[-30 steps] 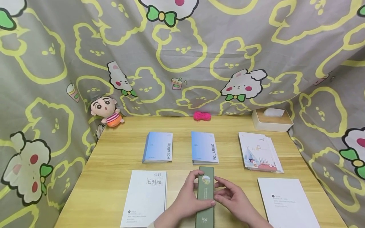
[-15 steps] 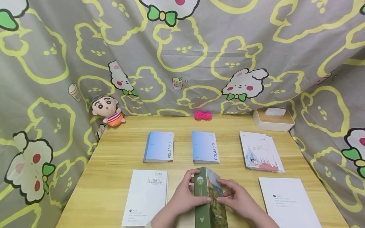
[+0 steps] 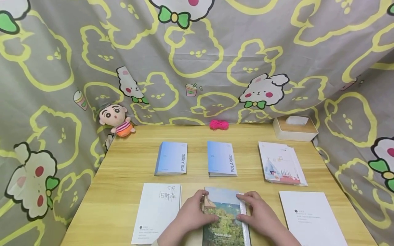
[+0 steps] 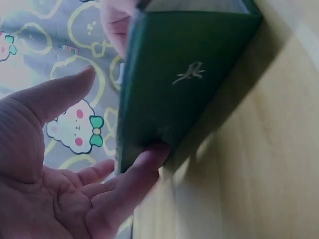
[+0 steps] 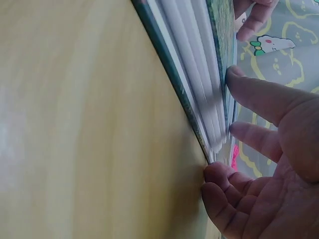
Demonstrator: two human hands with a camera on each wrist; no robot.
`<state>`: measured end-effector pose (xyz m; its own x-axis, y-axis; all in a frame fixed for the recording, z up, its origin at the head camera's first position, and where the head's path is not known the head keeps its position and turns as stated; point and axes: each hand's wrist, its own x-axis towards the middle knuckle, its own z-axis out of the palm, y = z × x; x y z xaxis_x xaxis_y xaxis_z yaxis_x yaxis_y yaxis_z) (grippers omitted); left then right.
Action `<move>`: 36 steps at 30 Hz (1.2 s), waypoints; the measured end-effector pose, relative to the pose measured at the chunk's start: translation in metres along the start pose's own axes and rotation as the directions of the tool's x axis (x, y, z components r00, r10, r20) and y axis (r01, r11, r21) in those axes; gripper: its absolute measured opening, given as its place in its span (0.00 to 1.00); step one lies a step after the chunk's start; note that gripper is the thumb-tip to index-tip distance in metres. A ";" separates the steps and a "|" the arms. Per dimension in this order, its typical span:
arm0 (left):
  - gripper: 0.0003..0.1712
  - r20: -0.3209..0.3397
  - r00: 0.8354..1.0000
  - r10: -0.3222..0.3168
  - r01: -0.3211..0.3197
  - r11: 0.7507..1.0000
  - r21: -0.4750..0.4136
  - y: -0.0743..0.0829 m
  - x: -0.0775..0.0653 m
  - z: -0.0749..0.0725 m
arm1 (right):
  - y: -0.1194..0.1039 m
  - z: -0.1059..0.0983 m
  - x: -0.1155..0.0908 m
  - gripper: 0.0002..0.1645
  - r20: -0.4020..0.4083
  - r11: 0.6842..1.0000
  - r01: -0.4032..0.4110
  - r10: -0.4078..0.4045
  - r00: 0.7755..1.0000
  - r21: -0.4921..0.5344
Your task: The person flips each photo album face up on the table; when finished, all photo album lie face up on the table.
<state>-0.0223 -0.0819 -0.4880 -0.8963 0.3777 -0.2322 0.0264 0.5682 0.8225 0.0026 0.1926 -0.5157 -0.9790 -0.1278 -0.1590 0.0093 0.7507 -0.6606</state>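
A photo album (image 3: 223, 218) with a painted landscape on its cover lies face up at the table's front middle. Its dark green spine (image 4: 184, 74) faces left, and the white page edges (image 5: 197, 74) face right. My left hand (image 3: 195, 213) is at the spine side, a fingertip touching the spine. In the left wrist view its thumb stands over the cover with a gap between them. At the page side, my right hand (image 3: 255, 213) holds the album, thumb on the cover's edge and fingers at the far right corner and lower edge.
White booklets flank the album, one left (image 3: 157, 215) and one right (image 3: 311, 218). Behind are two blue POLAROID albums (image 3: 171, 158) and an illustrated booklet stack (image 3: 278, 164). A plush doll (image 3: 115, 119), pink yarn (image 3: 219, 125) and tissue box (image 3: 295, 129) line the back by the curtain.
The album has turned from spine up to cover up, its page side swinging down to the right. Both hands have followed it, and the left thumb has moved over the cover.
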 end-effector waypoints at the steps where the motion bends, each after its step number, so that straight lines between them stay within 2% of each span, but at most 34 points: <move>1: 0.48 0.002 1.000 -0.004 0.004 1.000 0.007 0.001 0.000 0.001 | 0.000 0.000 0.000 0.42 -0.001 1.000 0.002 -0.002 1.000 -0.001; 8: 0.47 0.029 1.000 0.007 -0.009 0.998 0.058 0.004 0.003 0.002 | 0.003 -0.001 -0.002 0.42 -0.010 1.000 0.009 -0.009 1.000 -0.001; 10: 0.48 0.022 1.000 0.013 -0.015 0.997 0.080 0.006 0.005 0.000 | 0.003 -0.002 -0.002 0.43 -0.014 1.000 0.016 -0.016 1.000 0.007; 13: 0.49 -0.024 0.999 0.038 -0.035 0.992 0.119 0.012 0.013 -0.005 | 0.005 -0.010 -0.004 0.44 -0.030 0.999 0.029 -0.029 0.999 0.019; 16: 0.49 -0.086 0.994 0.065 -0.054 0.990 0.127 0.027 0.028 -0.012 | 0.011 -0.026 -0.008 0.44 -0.081 0.998 0.053 -0.051 0.995 0.030; 18: 0.47 -0.126 0.988 0.086 -0.073 0.992 0.106 0.043 0.041 -0.015 | 0.019 -0.043 -0.011 0.44 -0.127 0.996 0.081 -0.077 0.989 0.025; 20: 0.44 -0.144 0.983 0.117 -0.111 0.992 0.052 0.061 0.055 -0.016 | 0.028 -0.061 -0.015 0.42 -0.192 0.994 0.106 -0.102 0.976 0.010; 22: 0.42 -0.116 0.985 0.131 -0.138 0.989 -0.053 0.082 0.068 -0.011 | 0.040 -0.083 -0.020 0.40 -0.264 0.994 0.113 -0.112 0.958 -0.011; 24: 0.39 -0.044 0.990 0.136 -0.141 0.978 -0.154 0.104 0.081 0.001 | 0.053 -0.108 -0.026 0.38 -0.325 0.997 0.076 -0.082 0.942 -0.031; 26: 0.38 0.063 0.991 0.122 -0.106 0.972 -0.211 0.125 0.091 0.021 | 0.070 -0.134 -0.033 0.38 -0.360 0.999 0.005 -0.023 0.933 -0.051; 28: 0.39 0.161 0.982 0.102 -0.071 0.979 -0.189 0.143 0.096 0.045 | 0.086 -0.157 -0.038 0.41 -0.351 0.992 -0.107 0.075 0.933 -0.071; 30: 0.39 0.236 0.971 0.025 0.023 0.980 -0.197 0.157 0.098 0.073 | 0.102 -0.173 -0.043 0.46 -0.320 0.976 -0.192 0.151 0.935 -0.101; 33: 0.42 0.249 0.962 -0.114 0.176 0.955 -0.240 0.168 0.097 0.114 | 0.127 -0.182 -0.047 0.53 -0.233 0.952 -0.288 0.257 0.938 -0.108; 35: 0.44 0.219 0.951 -0.217 0.276 0.917 -0.287 0.169 0.095 0.136 | 0.142 -0.180 -0.049 0.58 -0.161 0.941 -0.324 0.307 0.938 -0.094; 36: 0.46 0.195 0.948 -0.249 0.298 0.911 -0.286 0.167 0.094 0.146 | 0.149 -0.178 -0.049 0.59 -0.113 0.935 -0.344 0.333 0.936 -0.087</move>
<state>-0.0376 0.1550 -0.4487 -0.7702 0.3594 -0.5269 -0.3701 0.4208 0.8282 0.0156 0.4264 -0.4757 -0.9362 0.2037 -0.2864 0.3273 0.8021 -0.4995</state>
